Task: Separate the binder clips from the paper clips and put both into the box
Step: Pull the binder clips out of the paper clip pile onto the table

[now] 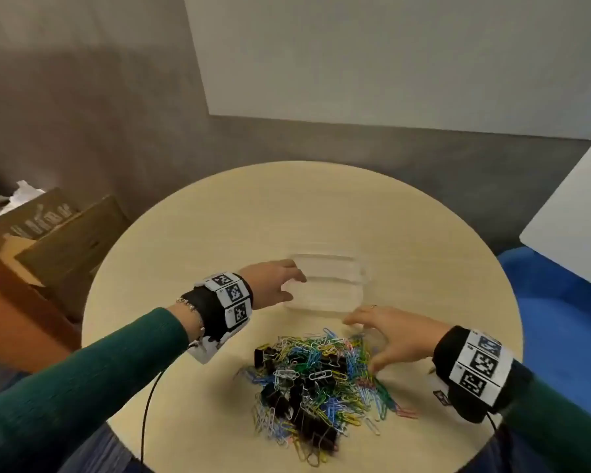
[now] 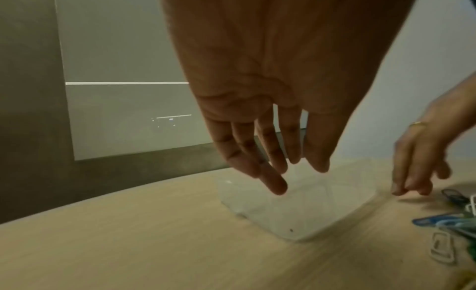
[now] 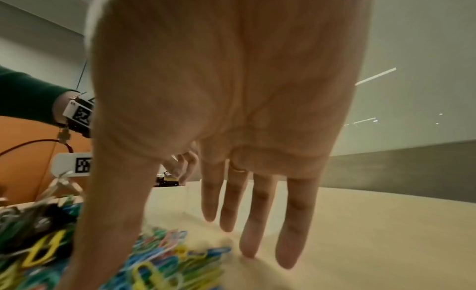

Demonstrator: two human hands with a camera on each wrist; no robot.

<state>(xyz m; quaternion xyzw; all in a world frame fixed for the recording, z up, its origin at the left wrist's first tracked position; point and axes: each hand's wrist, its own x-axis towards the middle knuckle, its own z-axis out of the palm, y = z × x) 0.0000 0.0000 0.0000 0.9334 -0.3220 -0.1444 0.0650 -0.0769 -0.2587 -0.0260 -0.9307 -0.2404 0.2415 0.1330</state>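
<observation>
Box (image 1: 325, 288) on table (image 1: 219, 227), ahead of me. Mixed heap of paper clips (image 1: 335, 387) and binder clips (image 1: 280, 401) nearer me, just before box. My left hand (image 1: 273, 285) at box's left end; my right hand (image 1: 393, 339) right of heap.

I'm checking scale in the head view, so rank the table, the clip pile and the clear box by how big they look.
1. table
2. clip pile
3. clear box, its faint edges making its extent somewhat unsure

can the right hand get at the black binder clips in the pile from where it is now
Probably yes. The right hand is open at the pile's right edge, and nothing covers the pile. The binder clips lie mostly on its left, tangled among paper clips, so some would likely lift too.
</observation>
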